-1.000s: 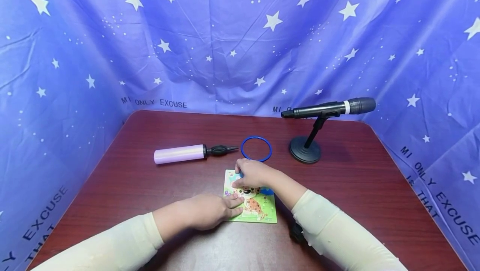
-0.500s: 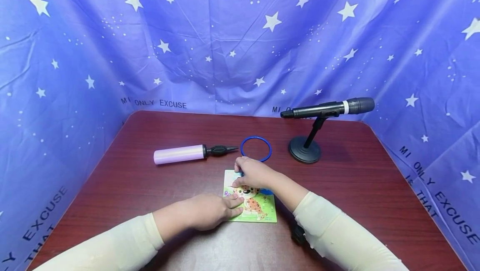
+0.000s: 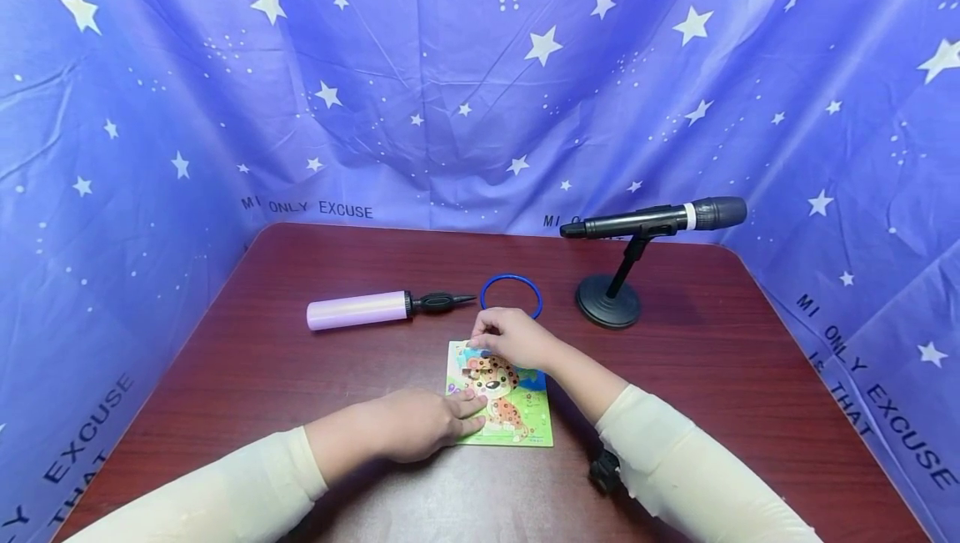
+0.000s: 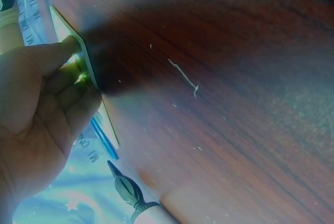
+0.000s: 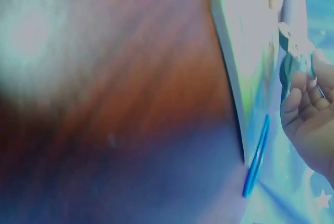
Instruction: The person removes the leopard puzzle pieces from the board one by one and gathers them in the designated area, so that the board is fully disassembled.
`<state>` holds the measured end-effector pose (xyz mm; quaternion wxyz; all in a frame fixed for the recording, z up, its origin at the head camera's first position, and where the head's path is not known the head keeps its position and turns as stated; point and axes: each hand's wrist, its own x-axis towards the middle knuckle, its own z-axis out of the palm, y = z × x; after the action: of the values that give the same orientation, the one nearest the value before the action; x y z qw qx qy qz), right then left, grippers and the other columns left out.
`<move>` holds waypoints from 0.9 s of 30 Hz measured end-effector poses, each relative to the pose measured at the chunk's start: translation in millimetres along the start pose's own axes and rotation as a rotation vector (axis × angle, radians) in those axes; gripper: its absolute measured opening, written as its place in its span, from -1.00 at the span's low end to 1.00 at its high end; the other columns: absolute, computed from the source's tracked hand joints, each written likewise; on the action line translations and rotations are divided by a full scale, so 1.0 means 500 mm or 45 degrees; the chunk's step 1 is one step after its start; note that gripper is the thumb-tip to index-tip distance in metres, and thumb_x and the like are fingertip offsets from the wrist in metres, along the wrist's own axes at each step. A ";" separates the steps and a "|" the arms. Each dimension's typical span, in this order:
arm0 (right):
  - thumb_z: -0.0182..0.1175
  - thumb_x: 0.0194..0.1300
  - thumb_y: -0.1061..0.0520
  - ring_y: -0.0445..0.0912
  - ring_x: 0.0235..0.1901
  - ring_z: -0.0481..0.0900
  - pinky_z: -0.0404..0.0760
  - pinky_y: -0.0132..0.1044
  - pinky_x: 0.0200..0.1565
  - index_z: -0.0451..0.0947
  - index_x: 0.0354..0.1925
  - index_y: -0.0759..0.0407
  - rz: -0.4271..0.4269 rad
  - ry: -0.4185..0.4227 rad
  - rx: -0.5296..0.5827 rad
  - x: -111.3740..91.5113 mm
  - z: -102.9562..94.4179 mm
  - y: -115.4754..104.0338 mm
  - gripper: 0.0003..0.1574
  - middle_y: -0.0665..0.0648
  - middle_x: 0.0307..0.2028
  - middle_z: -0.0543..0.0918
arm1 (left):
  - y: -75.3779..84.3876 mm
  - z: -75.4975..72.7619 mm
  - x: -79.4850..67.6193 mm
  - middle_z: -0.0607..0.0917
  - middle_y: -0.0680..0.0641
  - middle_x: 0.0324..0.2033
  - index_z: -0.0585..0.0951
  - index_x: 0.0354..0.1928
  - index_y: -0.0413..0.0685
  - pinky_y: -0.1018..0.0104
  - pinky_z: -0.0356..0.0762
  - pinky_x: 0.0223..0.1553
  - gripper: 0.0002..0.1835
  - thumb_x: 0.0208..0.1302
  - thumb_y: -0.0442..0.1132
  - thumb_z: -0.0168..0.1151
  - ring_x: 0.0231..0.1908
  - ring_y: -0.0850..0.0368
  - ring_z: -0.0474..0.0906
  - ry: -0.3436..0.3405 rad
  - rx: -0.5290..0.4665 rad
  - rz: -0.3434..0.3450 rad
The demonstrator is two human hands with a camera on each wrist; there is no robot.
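Observation:
A jigsaw puzzle board [image 3: 536, 426] with a cartoon spotted animal on a green and blue ground lies at the table's front middle. My left hand [image 3: 416, 424] rests on its left side, fingers stretched over the picture; the left wrist view shows that hand [image 4: 42, 93] at the board's edge. Over the board's back part, my right hand [image 3: 517, 339] pinches a puzzle piece. The right wrist view shows this puzzle piece [image 5: 295, 59] raised off the board, between the thumb and fingers of the right hand [image 5: 313, 114]. Its printed face is mostly hidden in the head view.
Behind the board lies a blue ring [image 3: 540, 297], partly hidden by the right hand. A lilac hand pump [image 3: 356, 310] with a black nozzle lies to its left. A microphone [image 3: 652, 220] on a black stand [image 3: 609, 301] is at the right. Starry curtains surround the table [image 3: 300, 259].
My right hand has risen slightly towards the back, lifting the puzzle piece; more of the animal's head now shows. The left hand stays in place.

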<state>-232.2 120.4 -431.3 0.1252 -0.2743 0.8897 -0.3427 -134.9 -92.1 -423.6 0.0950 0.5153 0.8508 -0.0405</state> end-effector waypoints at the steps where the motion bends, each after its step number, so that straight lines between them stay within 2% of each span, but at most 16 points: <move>1: 0.23 0.36 0.03 -0.21 -0.58 0.42 0.49 -0.34 -0.48 0.57 -0.39 -0.07 0.009 0.007 0.019 -0.003 -0.008 0.004 -0.85 -0.06 -0.51 0.56 | 0.000 0.000 0.000 0.31 0.08 0.44 0.41 0.39 0.23 0.19 0.44 0.29 -0.54 0.49 -0.12 -0.02 0.41 0.18 0.25 0.003 0.001 0.001; 8: 0.30 0.29 0.04 -0.18 -0.56 0.39 0.43 -0.30 -0.45 0.60 -0.48 -0.04 0.050 0.020 -0.031 -0.032 -0.083 0.038 -0.81 -0.04 -0.60 0.54 | 0.000 0.004 0.002 0.29 0.08 0.45 0.40 0.40 0.25 0.18 0.42 0.31 -0.54 0.50 -0.11 -0.03 0.42 0.17 0.23 -0.002 -0.020 -0.015; 14: 0.24 0.34 0.09 -0.17 -0.52 0.40 0.40 -0.29 -0.41 0.61 -0.46 -0.02 0.166 -0.076 -0.159 -0.067 -0.131 0.084 -0.81 -0.05 -0.59 0.50 | -0.001 0.005 0.001 0.28 0.10 0.46 0.38 0.41 0.28 0.17 0.41 0.31 -0.49 0.45 -0.20 0.01 0.43 0.17 0.23 -0.011 -0.043 -0.042; 18: 0.23 0.35 0.10 -0.17 -0.54 0.41 0.41 -0.29 -0.42 0.59 -0.45 -0.01 0.246 -0.140 -0.269 -0.089 -0.136 0.111 -0.81 -0.04 -0.57 0.55 | -0.002 0.006 -0.001 0.30 0.10 0.45 0.38 0.40 0.29 0.21 0.41 0.31 -0.42 0.37 -0.27 0.07 0.42 0.19 0.24 -0.002 -0.036 -0.042; 21: 0.26 0.33 0.07 -0.19 -0.53 0.41 0.41 -0.31 -0.41 0.55 -0.47 -0.02 0.272 -0.136 -0.346 -0.098 -0.131 0.126 -0.80 -0.07 -0.55 0.56 | -0.002 0.006 -0.002 0.31 0.10 0.44 0.39 0.40 0.27 0.22 0.41 0.31 -0.47 0.41 -0.22 0.04 0.41 0.19 0.25 0.011 -0.026 -0.033; 27: 0.31 0.27 0.02 -0.21 -0.53 0.40 0.40 -0.32 -0.41 0.53 -0.47 -0.03 0.225 -0.067 -0.451 -0.105 -0.118 0.141 -0.79 -0.10 -0.55 0.54 | -0.001 0.007 0.001 0.32 0.10 0.44 0.41 0.38 0.28 0.22 0.43 0.30 -0.53 0.47 -0.15 -0.01 0.41 0.20 0.26 0.022 -0.017 -0.025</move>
<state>-241.9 226.1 -434.0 0.1276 -0.2219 0.9532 -0.1611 -135.2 -92.7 -427.4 0.0907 0.5064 0.8569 -0.0311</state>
